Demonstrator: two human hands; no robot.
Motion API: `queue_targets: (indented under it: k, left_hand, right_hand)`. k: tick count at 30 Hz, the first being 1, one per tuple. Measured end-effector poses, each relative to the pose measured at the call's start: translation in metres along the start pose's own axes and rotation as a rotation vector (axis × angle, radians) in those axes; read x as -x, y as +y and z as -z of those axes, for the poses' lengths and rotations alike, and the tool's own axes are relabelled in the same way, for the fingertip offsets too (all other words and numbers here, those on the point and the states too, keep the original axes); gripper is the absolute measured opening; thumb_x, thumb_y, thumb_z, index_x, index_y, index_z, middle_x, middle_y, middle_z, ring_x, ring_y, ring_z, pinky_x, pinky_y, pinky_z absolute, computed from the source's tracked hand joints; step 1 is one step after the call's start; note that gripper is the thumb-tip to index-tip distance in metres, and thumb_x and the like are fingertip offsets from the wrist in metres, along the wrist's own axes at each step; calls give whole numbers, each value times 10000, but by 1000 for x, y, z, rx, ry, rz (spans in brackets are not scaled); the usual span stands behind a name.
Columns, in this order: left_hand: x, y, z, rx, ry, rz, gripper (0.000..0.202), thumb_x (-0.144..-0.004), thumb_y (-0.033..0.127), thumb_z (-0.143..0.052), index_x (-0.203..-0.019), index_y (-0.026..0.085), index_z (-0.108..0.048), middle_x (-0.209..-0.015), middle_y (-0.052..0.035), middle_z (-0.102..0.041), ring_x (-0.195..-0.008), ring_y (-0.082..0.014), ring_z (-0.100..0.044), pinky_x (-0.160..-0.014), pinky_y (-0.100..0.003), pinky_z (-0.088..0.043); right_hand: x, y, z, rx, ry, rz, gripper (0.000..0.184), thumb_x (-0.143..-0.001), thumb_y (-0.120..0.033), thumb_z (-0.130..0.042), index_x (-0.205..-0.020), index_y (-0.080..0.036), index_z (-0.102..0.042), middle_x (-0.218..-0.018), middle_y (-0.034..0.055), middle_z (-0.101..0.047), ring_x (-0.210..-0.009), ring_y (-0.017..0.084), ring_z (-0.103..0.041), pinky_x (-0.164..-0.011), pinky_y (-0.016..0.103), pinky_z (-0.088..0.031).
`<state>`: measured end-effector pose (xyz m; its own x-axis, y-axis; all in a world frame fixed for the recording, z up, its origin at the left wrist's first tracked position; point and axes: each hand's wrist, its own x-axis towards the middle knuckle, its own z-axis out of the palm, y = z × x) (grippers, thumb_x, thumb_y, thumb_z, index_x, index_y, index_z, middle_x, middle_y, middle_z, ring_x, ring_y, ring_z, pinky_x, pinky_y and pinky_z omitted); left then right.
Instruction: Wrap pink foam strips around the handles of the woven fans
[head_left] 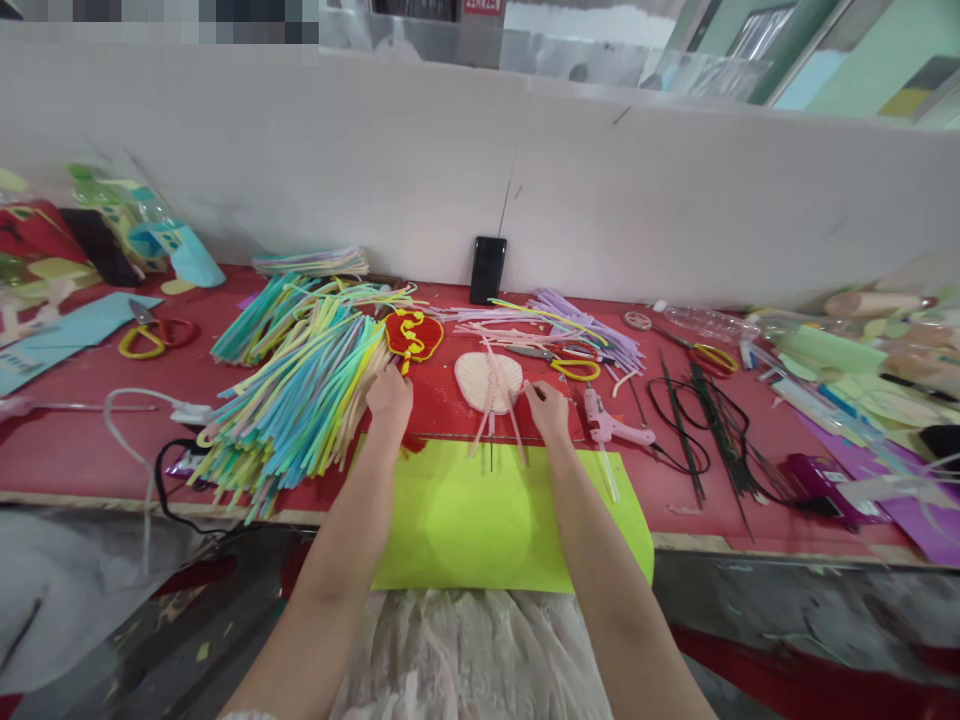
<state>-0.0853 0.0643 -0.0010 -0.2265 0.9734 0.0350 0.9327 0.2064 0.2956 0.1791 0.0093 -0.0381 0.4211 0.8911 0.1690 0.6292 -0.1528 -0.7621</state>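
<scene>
My left hand [390, 397] is closed at the lower end of a red and yellow ornament [424, 338], fingers around its yellow stem. To its right lies a round, pale pink disc [472, 381] with a darker pink rim. Pink pipe cleaners [516, 428] cross over the disc and hang past its lower edge, beside a thin dark wire [491, 457]. My right hand [548, 409] is at the disc's right edge with its fingers curled in; whatever they grip is too small to make out.
A big bundle of pastel pipe cleaners [292, 400] lies left, purple ones [592, 325] behind. Scissors [574, 366] and a pink glue gun [611, 425] with a cord sit right. A phone [488, 270] leans on the white partition [375, 150]. A yellow-green sheet [480, 550] covers the front edge.
</scene>
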Motion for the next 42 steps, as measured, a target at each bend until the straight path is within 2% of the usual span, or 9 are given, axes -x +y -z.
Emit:
queue_targets:
  k: [3, 5, 9, 19, 26, 33, 42]
  left_hand:
    - [-3, -3, 0, 13, -12, 23, 284, -815, 271, -460, -1044, 116, -528, -990, -169, -635, -933, -293, -615, -748, -383, -487]
    - [-5, -6, 0, 25, 34, 29, 278, -820, 242, -451, -1050, 107, -525, -1002, -171, -631, -940, -284, -612, -762, -372, -483]
    - [-5, -7, 3, 42, 176, -47, 277, -814, 193, -440, -1062, 93, -514, -1064, -169, -600, -983, -268, -587, -811, -354, -471]
    - [-1, -5, 6, 76, 291, -151, 198, -807, 161, -435, -984, 123, -515, -1059, -139, -582, -1012, -256, -553, -836, -349, -458]
    - [-2, -8, 6, 46, 305, -125, 210, -811, 157, -428, -1001, 128, -514, -1048, -133, -584, -1005, -267, -547, -842, -363, -452]
    - [-7, -11, 2, 37, 191, -21, 316, -804, 155, -444, -1112, 95, -487, -1072, -183, -582, -1023, -284, -555, -829, -380, -456]
    - [-3, -9, 10, 23, 274, -39, 257, -808, 152, -424, -1048, 124, -511, -1064, -150, -581, -1047, -277, -515, -864, -395, -428]
  right_hand:
    - [0, 1, 0, 0, 0, 6, 391, -798, -499, -405, -714, -198, -641, -699, 35, -651, -628, 170, -536, -600, 265, -331]
    - [0, 1, 0, -3, 2, 12, 408, -795, -513, -403, -717, -193, -643, -690, 38, -647, -624, 170, -534, -592, 264, -329]
    - [0, 0, -1, -5, 2, 14, 426, -790, -529, -402, -717, -187, -646, -673, 39, -641, -611, 167, -529, -581, 262, -327]
    - [0, 0, 0, 4, 5, 22, 381, -797, -488, -406, -707, -194, -629, -670, 31, -640, -615, 168, -537, -588, 263, -335]
    - [1, 0, 0, 19, 2, 23, 394, -797, -503, -390, -686, -194, -608, -670, 39, -635, -604, 173, -532, -567, 264, -326]
    - [0, 0, -1, 15, -5, 16, 391, -785, -506, -398, -733, -200, -636, -712, 39, -657, -633, 175, -546, -595, 266, -348]
    - [0, 0, 0, 18, -8, 15, 391, -788, -494, -390, -735, -197, -639, -712, 46, -663, -638, 181, -553, -588, 270, -349]
